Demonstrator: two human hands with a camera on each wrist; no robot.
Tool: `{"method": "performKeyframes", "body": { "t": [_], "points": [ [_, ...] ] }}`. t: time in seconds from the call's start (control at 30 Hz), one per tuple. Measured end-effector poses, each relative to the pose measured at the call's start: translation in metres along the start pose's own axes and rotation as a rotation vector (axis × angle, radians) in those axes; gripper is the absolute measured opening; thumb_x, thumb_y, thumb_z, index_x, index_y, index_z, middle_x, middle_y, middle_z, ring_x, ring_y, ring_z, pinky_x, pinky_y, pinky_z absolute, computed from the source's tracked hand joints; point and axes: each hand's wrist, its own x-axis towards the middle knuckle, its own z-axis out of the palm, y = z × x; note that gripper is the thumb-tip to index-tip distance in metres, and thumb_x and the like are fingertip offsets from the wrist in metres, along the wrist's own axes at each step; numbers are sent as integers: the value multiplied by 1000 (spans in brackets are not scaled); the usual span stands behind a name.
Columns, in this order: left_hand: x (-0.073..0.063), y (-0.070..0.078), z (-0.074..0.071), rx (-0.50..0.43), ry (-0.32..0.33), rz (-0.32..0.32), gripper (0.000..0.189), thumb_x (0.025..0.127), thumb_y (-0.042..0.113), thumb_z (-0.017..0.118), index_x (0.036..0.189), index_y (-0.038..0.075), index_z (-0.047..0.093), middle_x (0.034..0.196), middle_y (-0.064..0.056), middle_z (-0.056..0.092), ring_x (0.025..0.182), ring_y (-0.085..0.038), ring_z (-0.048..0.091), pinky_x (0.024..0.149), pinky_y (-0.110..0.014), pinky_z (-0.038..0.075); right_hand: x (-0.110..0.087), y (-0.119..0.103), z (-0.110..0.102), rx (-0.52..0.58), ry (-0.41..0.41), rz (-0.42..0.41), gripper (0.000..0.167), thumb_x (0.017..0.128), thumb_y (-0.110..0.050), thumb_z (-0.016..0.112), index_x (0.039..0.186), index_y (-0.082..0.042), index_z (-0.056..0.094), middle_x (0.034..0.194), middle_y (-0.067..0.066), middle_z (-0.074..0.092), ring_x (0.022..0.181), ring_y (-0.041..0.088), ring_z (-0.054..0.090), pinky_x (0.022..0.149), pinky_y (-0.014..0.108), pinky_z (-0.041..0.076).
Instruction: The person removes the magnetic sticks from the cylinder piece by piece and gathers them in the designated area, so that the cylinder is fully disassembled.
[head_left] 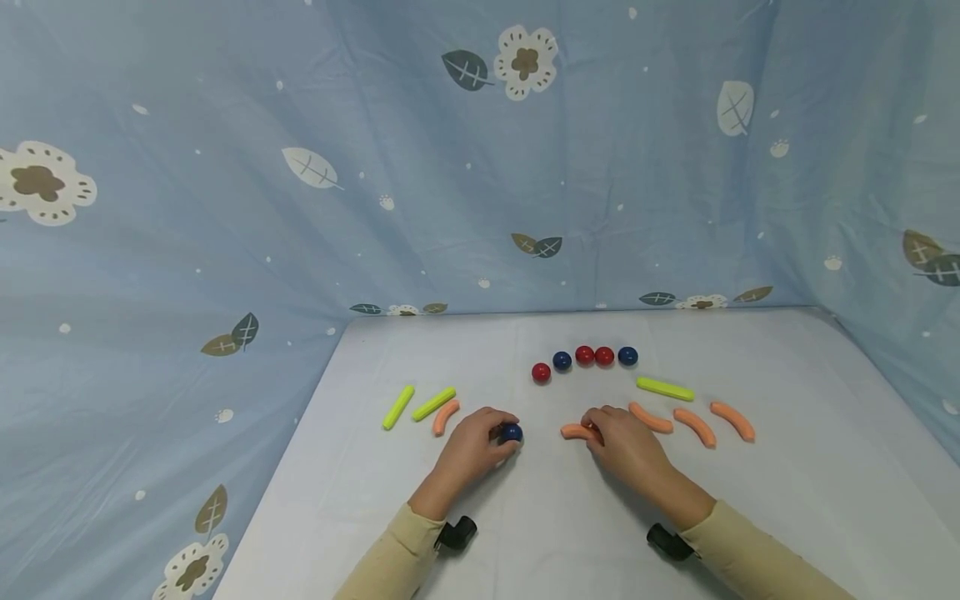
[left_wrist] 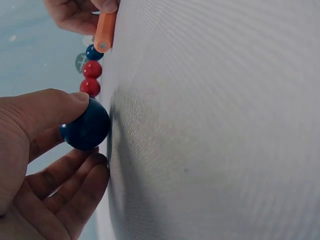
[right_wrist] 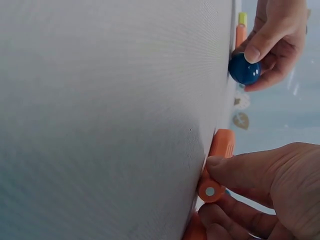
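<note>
With thumb and fingers my left hand [head_left: 472, 442] pinches a glossy dark blue ball [head_left: 512, 432] low on the white table. The left wrist view shows the thumb on top of this ball [left_wrist: 86, 127], its underside close to the cloth. To the right, my right hand [head_left: 633, 446] pinches a curved orange stick [head_left: 576, 432], whose left end sticks out past the fingers. In the right wrist view the orange stick [right_wrist: 221, 145] lies along the table surface between thumb and fingers, a pale dot on its near end.
Red balls [head_left: 585, 356] and blue balls [head_left: 627, 356] form a loose row farther back. Yellow-green sticks [head_left: 398, 407] and a curved orange stick [head_left: 446, 417] lie left. Right of my right hand are another yellow-green stick [head_left: 665, 388] and several orange sticks [head_left: 695, 427]. Patterned blue cloth [head_left: 450, 167] hangs behind.
</note>
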Motion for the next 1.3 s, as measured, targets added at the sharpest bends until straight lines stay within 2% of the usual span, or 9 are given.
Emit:
{"method": "performKeyframes", "body": {
  "t": [0.17, 0.27, 0.43, 0.63, 0.83, 1.03, 1.3],
  "points": [
    [3, 1, -1, 35, 6, 3, 34, 89, 25, 80, 120, 16, 72, 115, 1, 68, 101, -10, 65, 87, -29, 56, -2, 1, -2, 14, 18, 6, 21, 82, -11, 84, 99, -10, 72, 85, 0, 61, 76, 17, 54, 70, 38, 51],
    [8, 1, -5, 68, 34, 1, 33, 89, 24, 80, 120, 16, 72, 114, 1, 68, 100, -11, 65, 85, -30, 56, -3, 0, -2, 21, 33, 12, 23, 81, -13, 84, 101, -11, 73, 90, 2, 63, 79, 18, 56, 76, 43, 53],
    [21, -3, -17, 99, 92, -19, 33, 90, 23, 79, 122, 16, 72, 117, -1, 68, 106, -16, 65, 89, -35, 56, -1, -3, -4, 27, 37, 15, 21, 84, -16, 83, 102, -13, 73, 89, 0, 63, 78, 16, 55, 72, 39, 53],
    [43, -19, -30, 160, 177, -22, 33, 89, 21, 80, 121, 13, 72, 117, -4, 71, 110, -23, 65, 95, -40, 53, -3, -5, -4, 44, 21, 1, 20, 84, -16, 83, 102, -16, 74, 92, -1, 64, 79, 14, 58, 70, 33, 54],
    [62, -37, -39, 221, 249, -18, 34, 88, 20, 81, 120, 10, 73, 111, -7, 74, 104, -28, 67, 93, -44, 52, -7, -9, -2, 41, -14, 3, 21, 85, -20, 83, 103, -19, 73, 91, -5, 62, 78, 11, 55, 68, 31, 52],
    [76, -45, -44, 254, 260, -79, 34, 89, 19, 80, 120, 10, 74, 113, -8, 74, 104, -30, 67, 92, -46, 52, -12, -12, -2, 42, -38, -15, 23, 85, -21, 83, 106, -18, 75, 87, -8, 57, 76, 8, 54, 67, 28, 51],
    [82, -49, -41, 285, 240, -114, 34, 88, 19, 81, 121, 11, 74, 115, -10, 74, 108, -32, 67, 94, -48, 52, -18, -16, 0, 57, -42, -11, 22, 85, -20, 83, 105, -21, 75, 86, -10, 56, 73, 5, 50, 61, 23, 46]
  ]
}}
